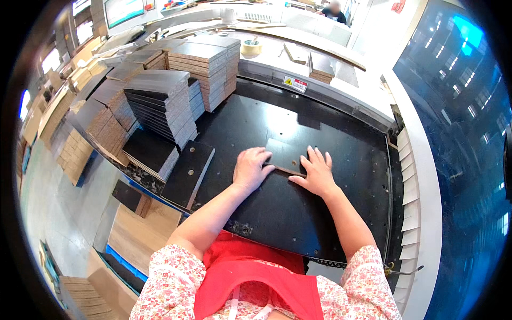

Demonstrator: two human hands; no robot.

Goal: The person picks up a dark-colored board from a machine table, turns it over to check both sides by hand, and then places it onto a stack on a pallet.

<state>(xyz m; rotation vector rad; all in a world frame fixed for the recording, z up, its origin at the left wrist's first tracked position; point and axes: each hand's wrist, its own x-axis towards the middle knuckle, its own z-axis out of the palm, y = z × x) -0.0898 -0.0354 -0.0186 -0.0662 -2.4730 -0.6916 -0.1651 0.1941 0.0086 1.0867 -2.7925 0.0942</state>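
A dark, glossy rectangular board [282,152] with a brown near edge lies flat on the black worktable [272,213]. My left hand [250,169] curls round its left near corner, thumb along the near edge. At its right side is my right hand [318,173], thumb at the near edge and fingers stretched forward along the side. Where the fingertips meet the board is partly hidden. Left of my left arm lies another dark board [189,173] with two round holes.
Tall stacks of dark-faced particleboard panels [160,101] fill the table's left side. Small panels [321,66] and a round tub [251,47] sit on the white ledge behind. A pleated guard [409,213] runs along the right. Wood-coloured boards [144,234] stand lower left. Far off is another person [335,15].
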